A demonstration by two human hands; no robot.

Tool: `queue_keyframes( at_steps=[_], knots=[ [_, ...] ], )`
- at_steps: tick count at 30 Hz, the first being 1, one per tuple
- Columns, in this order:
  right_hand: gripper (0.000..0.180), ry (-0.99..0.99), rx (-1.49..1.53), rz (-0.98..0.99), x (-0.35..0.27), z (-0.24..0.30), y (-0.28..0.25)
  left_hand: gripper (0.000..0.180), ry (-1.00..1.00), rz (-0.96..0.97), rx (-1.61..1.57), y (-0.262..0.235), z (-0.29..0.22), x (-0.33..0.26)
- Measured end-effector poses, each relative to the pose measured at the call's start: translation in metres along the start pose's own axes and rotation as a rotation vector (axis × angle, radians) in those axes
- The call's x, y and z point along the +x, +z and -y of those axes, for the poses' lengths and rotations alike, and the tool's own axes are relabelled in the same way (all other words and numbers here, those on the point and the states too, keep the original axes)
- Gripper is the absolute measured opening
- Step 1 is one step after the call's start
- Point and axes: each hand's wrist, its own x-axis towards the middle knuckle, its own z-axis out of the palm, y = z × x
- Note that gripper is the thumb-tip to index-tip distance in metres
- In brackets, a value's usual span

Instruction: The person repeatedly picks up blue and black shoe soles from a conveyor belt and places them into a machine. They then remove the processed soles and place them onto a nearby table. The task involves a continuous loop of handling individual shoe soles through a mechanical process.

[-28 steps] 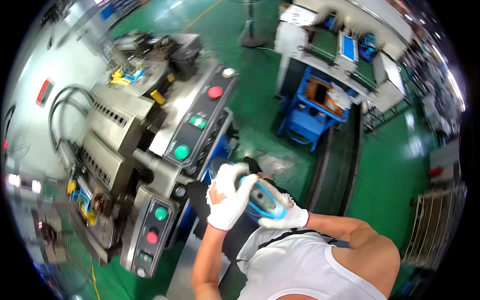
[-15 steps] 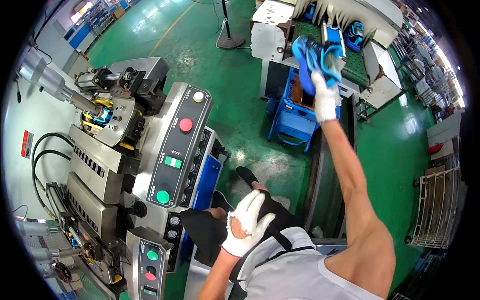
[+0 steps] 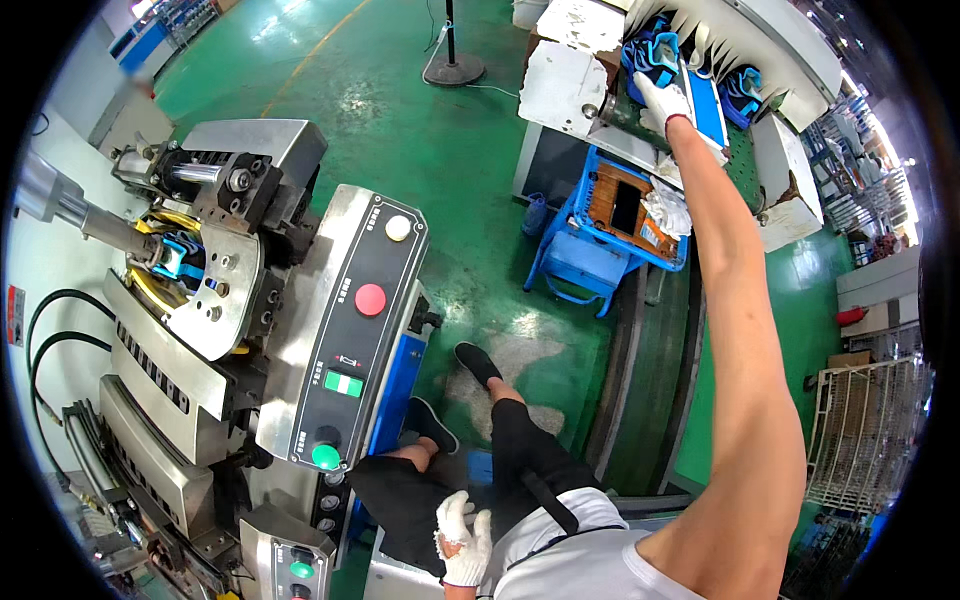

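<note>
At the far right, my right hand point(image 3: 663, 103), in a white knit glove, reaches out to a blue and black shoe point(image 3: 657, 55) on the green conveyor point(image 3: 740, 165). Its fingers are closed against the near end of the shoe; the grip is partly hidden. Another blue shoe point(image 3: 740, 95) sits farther right, past a bright blue strip point(image 3: 706, 105). Low in front of my body, my left hand point(image 3: 463, 540), also gloved, holds nothing. Its fingers are bent and apart.
On the left stands a metal machine with a button panel point(image 3: 350, 330); a blue and black piece point(image 3: 180, 257) sits in its clamp. A blue stool-like cart point(image 3: 585, 262) bears an orange-brown tray with a dark phone-like slab point(image 3: 627, 205) and white gloves point(image 3: 667, 212). White strips point(image 3: 700, 40) hang over the conveyor.
My right hand has carried the shoe farther away onto the conveyor, where it stands beside the hanging strips. My left hand has dropped lower and closer to my body. The view has shifted slightly.
</note>
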Motion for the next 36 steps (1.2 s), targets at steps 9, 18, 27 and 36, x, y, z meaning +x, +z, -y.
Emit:
queue_keyframes(
  at_steps=[9,18,27,36],
  knots=[
    [0.078,-0.237,0.65,0.559,-0.366,-0.055,0.122,0.044,-0.058,-0.232,0.093,-0.027,0.034,-0.025],
    [0.073,-0.645,0.171,1.266,-0.575,-0.031,0.145,0.033,-0.739,-1.156,0.018,-0.02,0.179,-0.284],
    [0.068,-1.217,-0.103,1.316,-0.648,0.058,0.155,0.036,-1.798,-1.218,0.38,0.146,0.214,-0.611],
    [0.064,-1.486,-0.654,1.129,-0.661,0.119,0.177,0.053,-2.581,-0.99,0.125,0.217,0.184,-0.814]
  ],
)
